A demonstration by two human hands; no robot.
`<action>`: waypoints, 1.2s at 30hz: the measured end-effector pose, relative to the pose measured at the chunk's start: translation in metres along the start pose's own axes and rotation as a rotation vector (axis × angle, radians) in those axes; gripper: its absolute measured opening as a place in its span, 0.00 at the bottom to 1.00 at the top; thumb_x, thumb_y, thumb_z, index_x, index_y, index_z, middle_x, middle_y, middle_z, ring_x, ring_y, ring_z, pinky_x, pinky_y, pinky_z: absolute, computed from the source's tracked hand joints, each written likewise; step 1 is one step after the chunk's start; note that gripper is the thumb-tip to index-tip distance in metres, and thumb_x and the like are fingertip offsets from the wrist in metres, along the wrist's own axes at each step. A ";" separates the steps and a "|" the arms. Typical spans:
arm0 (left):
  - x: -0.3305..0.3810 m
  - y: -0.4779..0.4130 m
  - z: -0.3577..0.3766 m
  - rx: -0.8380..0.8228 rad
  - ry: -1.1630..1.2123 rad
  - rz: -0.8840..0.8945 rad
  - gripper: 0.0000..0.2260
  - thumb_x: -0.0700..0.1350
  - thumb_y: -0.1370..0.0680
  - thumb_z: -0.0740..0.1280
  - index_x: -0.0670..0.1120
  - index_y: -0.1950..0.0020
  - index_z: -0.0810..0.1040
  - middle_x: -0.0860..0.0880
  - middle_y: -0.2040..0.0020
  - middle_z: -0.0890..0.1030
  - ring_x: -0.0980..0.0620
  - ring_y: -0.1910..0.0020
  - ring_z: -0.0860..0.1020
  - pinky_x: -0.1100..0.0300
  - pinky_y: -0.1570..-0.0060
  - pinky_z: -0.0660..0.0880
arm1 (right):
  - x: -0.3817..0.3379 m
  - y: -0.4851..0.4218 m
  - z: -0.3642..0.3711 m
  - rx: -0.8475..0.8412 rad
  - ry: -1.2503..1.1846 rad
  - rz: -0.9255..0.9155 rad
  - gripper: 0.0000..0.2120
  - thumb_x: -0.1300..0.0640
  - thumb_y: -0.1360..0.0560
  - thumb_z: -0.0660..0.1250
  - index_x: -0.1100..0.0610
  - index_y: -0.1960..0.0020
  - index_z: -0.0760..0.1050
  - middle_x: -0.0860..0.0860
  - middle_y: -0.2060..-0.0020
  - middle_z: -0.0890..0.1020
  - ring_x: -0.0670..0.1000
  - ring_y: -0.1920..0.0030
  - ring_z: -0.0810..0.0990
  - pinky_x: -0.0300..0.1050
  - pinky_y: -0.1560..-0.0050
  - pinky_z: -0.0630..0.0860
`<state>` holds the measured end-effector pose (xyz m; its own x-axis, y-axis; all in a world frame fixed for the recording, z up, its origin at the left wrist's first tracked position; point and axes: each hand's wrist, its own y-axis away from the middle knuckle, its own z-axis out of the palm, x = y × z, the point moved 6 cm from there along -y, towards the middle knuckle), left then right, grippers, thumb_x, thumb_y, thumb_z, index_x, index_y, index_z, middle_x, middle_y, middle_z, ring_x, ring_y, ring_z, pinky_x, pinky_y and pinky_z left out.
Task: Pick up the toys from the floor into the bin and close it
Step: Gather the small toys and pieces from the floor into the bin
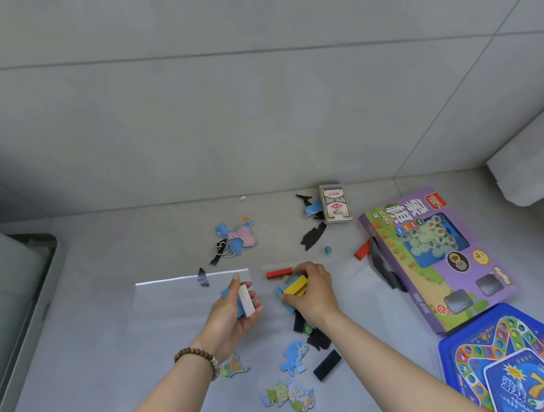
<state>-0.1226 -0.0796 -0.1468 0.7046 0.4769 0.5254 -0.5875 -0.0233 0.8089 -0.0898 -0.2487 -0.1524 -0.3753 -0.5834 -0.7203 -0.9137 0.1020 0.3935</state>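
The left fingers [256, 302] curl up around a white block [246, 299] standing on edge in the palm, with a blue puzzle piece [226, 293] tucked behind it; the left hand [231, 319] is turned palm-up just above the floor [134, 235]. The right fingers [303, 269] and thumb pinch a yellow block [295, 286], the right hand [315, 293] arched over it, low over a few blue pieces. A red block [279, 273] lies just beyond those fingertips. A beaded bracelet [197, 356] circles the left wrist.

Nearer the body lie a black block [327, 365] and loose map puzzle pieces [293, 358]. Farther out are more map pieces with a metal ring puzzle [223, 249], a marble [327, 250] and a card deck [335, 202]. To the right sit a purple chess box [435, 256] and a blue game board [525, 364]. The bin [56, 269] stands at the far left, well apart from both hands
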 end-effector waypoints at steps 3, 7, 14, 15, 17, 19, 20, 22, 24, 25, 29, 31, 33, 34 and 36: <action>-0.002 0.000 -0.002 0.003 0.008 -0.009 0.15 0.55 0.22 0.61 0.43 0.50 0.76 0.47 0.58 0.76 0.53 0.59 0.77 0.62 0.66 0.80 | 0.000 0.001 0.001 0.004 -0.021 -0.013 0.23 0.59 0.33 0.75 0.52 0.42 0.70 0.48 0.46 0.69 0.50 0.40 0.67 0.34 0.47 0.65; -0.008 -0.001 -0.004 0.005 -0.001 -0.028 0.15 0.53 0.22 0.62 0.42 0.46 0.75 0.45 0.53 0.79 0.51 0.56 0.79 0.60 0.62 0.81 | -0.002 0.002 0.004 -0.018 0.060 -0.058 0.27 0.57 0.32 0.73 0.53 0.36 0.68 0.51 0.40 0.68 0.50 0.37 0.65 0.34 0.43 0.65; -0.012 0.000 -0.009 0.001 -0.023 -0.011 0.12 0.45 0.23 0.67 0.40 0.44 0.73 0.44 0.50 0.78 0.49 0.55 0.78 0.60 0.60 0.81 | -0.001 0.005 0.006 0.026 0.236 -0.109 0.26 0.56 0.32 0.73 0.53 0.37 0.68 0.50 0.41 0.68 0.50 0.38 0.65 0.36 0.42 0.68; -0.011 0.001 -0.009 0.004 -0.024 -0.012 0.12 0.45 0.23 0.67 0.40 0.44 0.73 0.44 0.51 0.78 0.49 0.55 0.78 0.60 0.60 0.81 | 0.001 0.006 0.004 0.024 0.237 -0.113 0.25 0.56 0.33 0.72 0.54 0.37 0.69 0.50 0.42 0.68 0.49 0.38 0.66 0.35 0.43 0.67; -0.010 0.001 -0.010 0.013 -0.025 -0.010 0.12 0.45 0.24 0.67 0.40 0.45 0.73 0.44 0.51 0.77 0.49 0.55 0.78 0.59 0.60 0.81 | 0.005 0.006 0.000 0.025 0.191 -0.093 0.25 0.57 0.33 0.72 0.54 0.38 0.70 0.50 0.43 0.68 0.49 0.39 0.66 0.33 0.45 0.66; -0.006 0.003 -0.010 0.019 -0.021 -0.007 0.10 0.44 0.23 0.67 0.40 0.46 0.74 0.44 0.51 0.77 0.49 0.55 0.78 0.59 0.60 0.81 | 0.006 0.005 -0.004 0.036 0.035 -0.015 0.24 0.58 0.33 0.73 0.55 0.39 0.72 0.50 0.44 0.69 0.48 0.40 0.69 0.34 0.44 0.66; -0.002 0.005 -0.010 0.018 -0.016 0.000 0.09 0.44 0.23 0.67 0.40 0.47 0.74 0.44 0.51 0.77 0.49 0.55 0.78 0.59 0.60 0.81 | 0.005 0.005 -0.008 0.043 -0.084 0.038 0.23 0.58 0.33 0.74 0.55 0.40 0.72 0.50 0.45 0.71 0.49 0.41 0.71 0.36 0.44 0.69; 0.013 0.011 -0.010 0.012 -0.009 0.026 0.08 0.43 0.23 0.66 0.40 0.48 0.74 0.44 0.51 0.77 0.49 0.55 0.78 0.61 0.62 0.81 | -0.005 0.005 -0.013 0.017 -0.366 0.145 0.20 0.58 0.32 0.74 0.54 0.42 0.74 0.52 0.45 0.76 0.50 0.44 0.76 0.39 0.44 0.73; 0.035 0.022 -0.010 0.007 -0.011 0.067 0.07 0.42 0.22 0.65 0.40 0.49 0.74 0.45 0.52 0.77 0.50 0.55 0.78 0.62 0.63 0.81 | -0.033 0.008 -0.019 -0.060 -0.638 0.190 0.16 0.59 0.29 0.72 0.55 0.43 0.75 0.54 0.46 0.79 0.50 0.48 0.79 0.42 0.46 0.76; 0.048 0.030 -0.010 0.001 -0.017 0.094 0.07 0.42 0.22 0.65 0.40 0.48 0.74 0.45 0.53 0.78 0.50 0.56 0.78 0.63 0.64 0.81 | -0.053 0.011 -0.025 -0.107 -0.784 0.189 0.14 0.61 0.28 0.70 0.56 0.43 0.75 0.54 0.49 0.80 0.49 0.51 0.79 0.41 0.49 0.76; 0.120 0.078 -0.020 -0.019 -0.080 0.227 0.09 0.43 0.22 0.65 0.38 0.49 0.75 0.45 0.56 0.78 0.52 0.58 0.79 0.66 0.67 0.79 | -0.158 0.039 -0.047 -0.335 -1.221 0.131 0.06 0.63 0.29 0.68 0.62 0.53 0.75 0.52 0.62 0.77 0.47 0.64 0.78 0.38 0.60 0.78; 0.162 0.112 -0.037 -0.010 -0.108 0.320 0.08 0.44 0.22 0.65 0.39 0.51 0.76 0.46 0.58 0.77 0.53 0.61 0.79 0.67 0.67 0.79 | -0.215 0.060 -0.050 -0.462 -1.250 0.092 0.11 0.61 0.33 0.71 0.62 0.51 0.77 0.54 0.58 0.75 0.49 0.62 0.77 0.41 0.60 0.79; 0.202 0.150 -0.064 0.028 -0.113 0.425 0.07 0.45 0.22 0.65 0.40 0.51 0.76 0.46 0.58 0.77 0.54 0.63 0.79 0.68 0.68 0.78 | -0.271 0.082 -0.044 -0.561 -1.164 0.047 0.15 0.58 0.35 0.72 0.59 0.50 0.76 0.55 0.55 0.76 0.51 0.60 0.77 0.41 0.60 0.80; 0.221 0.170 -0.082 0.055 -0.103 0.474 0.07 0.44 0.22 0.65 0.41 0.51 0.75 0.47 0.57 0.77 0.54 0.63 0.79 0.68 0.69 0.77 | -0.297 0.092 -0.038 -0.593 -1.118 0.025 0.13 0.59 0.33 0.72 0.58 0.49 0.76 0.55 0.54 0.77 0.51 0.59 0.78 0.41 0.60 0.80; 0.252 0.209 -0.123 0.112 -0.063 0.558 0.06 0.44 0.22 0.65 0.42 0.51 0.76 0.47 0.57 0.78 0.53 0.62 0.78 0.68 0.70 0.77 | -0.346 0.115 -0.018 -0.636 -1.015 -0.018 0.05 0.61 0.26 0.66 0.57 0.50 0.75 0.55 0.52 0.79 0.51 0.57 0.80 0.39 0.60 0.80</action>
<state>-0.1169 0.1441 0.1223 0.3239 0.3121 0.8931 -0.8343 -0.3509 0.4252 -0.0621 -0.0499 0.1521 -0.5760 0.3510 -0.7383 -0.7868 -0.4829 0.3843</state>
